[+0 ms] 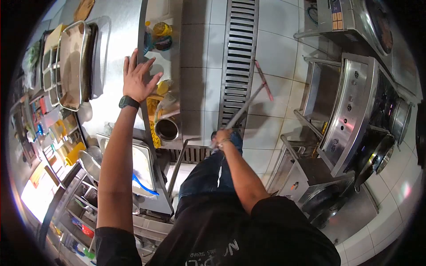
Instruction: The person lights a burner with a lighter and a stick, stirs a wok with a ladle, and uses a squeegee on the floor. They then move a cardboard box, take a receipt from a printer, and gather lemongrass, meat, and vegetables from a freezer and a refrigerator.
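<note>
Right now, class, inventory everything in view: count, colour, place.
Squeegee: 1, grey with red head, over floor
Long drain grate: 1, grey, floor
Counter: 1, silver, left
Tray: 1, brown, on counter
Utensil: 1, blue, lower left
Round container: 1, silver, below counter
Control panel: 1, silver, right
Pans: several, silver and dark, right
Small items: uncountable, mixed, left
Shirt: 1, black, bottom
Left fingers: one set, bare, counter edge
Right fingers: one set, bare, squeegee handle

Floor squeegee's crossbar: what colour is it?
The crossbar is pinkish red, best seen in the head view.
</note>
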Demonstrator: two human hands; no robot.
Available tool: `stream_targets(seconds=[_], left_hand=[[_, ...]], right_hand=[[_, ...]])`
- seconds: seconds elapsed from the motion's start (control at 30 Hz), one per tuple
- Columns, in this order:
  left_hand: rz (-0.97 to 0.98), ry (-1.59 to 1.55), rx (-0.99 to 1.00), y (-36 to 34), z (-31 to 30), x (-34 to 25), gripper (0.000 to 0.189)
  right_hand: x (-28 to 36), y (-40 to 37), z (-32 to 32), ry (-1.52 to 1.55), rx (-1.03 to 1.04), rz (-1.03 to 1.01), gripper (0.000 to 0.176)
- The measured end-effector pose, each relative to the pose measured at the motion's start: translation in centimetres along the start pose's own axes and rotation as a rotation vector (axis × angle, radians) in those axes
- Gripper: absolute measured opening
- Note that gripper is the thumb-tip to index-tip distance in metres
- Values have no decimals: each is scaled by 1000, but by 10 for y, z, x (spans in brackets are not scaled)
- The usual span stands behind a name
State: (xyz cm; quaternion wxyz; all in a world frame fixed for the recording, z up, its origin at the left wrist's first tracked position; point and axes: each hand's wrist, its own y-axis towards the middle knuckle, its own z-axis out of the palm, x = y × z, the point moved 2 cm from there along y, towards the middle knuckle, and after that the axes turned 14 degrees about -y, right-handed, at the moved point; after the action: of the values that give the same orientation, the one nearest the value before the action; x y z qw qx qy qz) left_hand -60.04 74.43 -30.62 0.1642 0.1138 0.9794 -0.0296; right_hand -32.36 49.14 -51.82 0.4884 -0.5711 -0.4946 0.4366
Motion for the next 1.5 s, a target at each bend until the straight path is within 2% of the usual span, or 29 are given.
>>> stream_targets(seconds=[0.13, 0.2, 0.23, 0.3, 0.4, 0.53, 0.57, 0.6, 0.73, 0.77, 0.87, 0.97, 1.03, 1.13, 1.27, 1.33, 1.4, 1.5], left_hand=[[0, 10, -1, -1, 1, 0, 49], [-21, 16, 22, 0, -1, 0, 49], [-45, 24, 47, -1, -1, -2, 49], [-22, 20, 33, -2, -1, -2, 47], [28, 5, -15, 0, 0, -2, 44], [12, 9, -7, 0, 0, 0, 46], [25, -3, -20, -1, 0, 0, 45], [13, 4, -16, -2, 1, 1, 45], [4, 9, -1, 0, 2, 4, 49], [3, 1, -1, 0, 2, 4, 49], [4, -8, -7, -2, 1, 4, 49], [9, -11, -21, 0, 2, 4, 49], [3, -12, -23, -2, 2, 5, 49], [3, -8, -24, -2, 1, 5, 49], [-3, -13, -25, -2, 0, 4, 48], [-13, -17, -12, -2, 1, 4, 48], [8, -20, -37, -2, 1, 4, 47], [31, -22, -52, -2, 1, 5, 47]], right_hand=[[18, -33, 59, 269, 168, 49, 14], [34, -41, 72, 379, 92, 29, 14], [41, -43, 69, 430, -44, 22, 18], [44, -37, 54, 442, -75, -7, 18], [43, 14, -1, 337, -176, -62, 19], [56, 87, -145, 7, -233, -7, 20], [60, 104, -176, 13, -347, -92, 23], [15, 241, -258, 470, -40, 88, 21], [21, 213, -228, 291, 88, 58, 21], [26, 182, -201, 331, 44, 85, 22], [19, 144, -128, 314, 160, 118, 21], [40, 66, -52, 357, 140, 34, 15], [43, 45, -14, 379, 223, 72, 11], [60, 6, 33, 453, 196, 123, 7], [72, -10, 74, 580, 209, 152, 4], [82, -20, 86, 632, 258, 171, 9], [87, -27, 95, 622, 218, 184, 9], [90, -35, 105, 635, 273, 176, 8]])
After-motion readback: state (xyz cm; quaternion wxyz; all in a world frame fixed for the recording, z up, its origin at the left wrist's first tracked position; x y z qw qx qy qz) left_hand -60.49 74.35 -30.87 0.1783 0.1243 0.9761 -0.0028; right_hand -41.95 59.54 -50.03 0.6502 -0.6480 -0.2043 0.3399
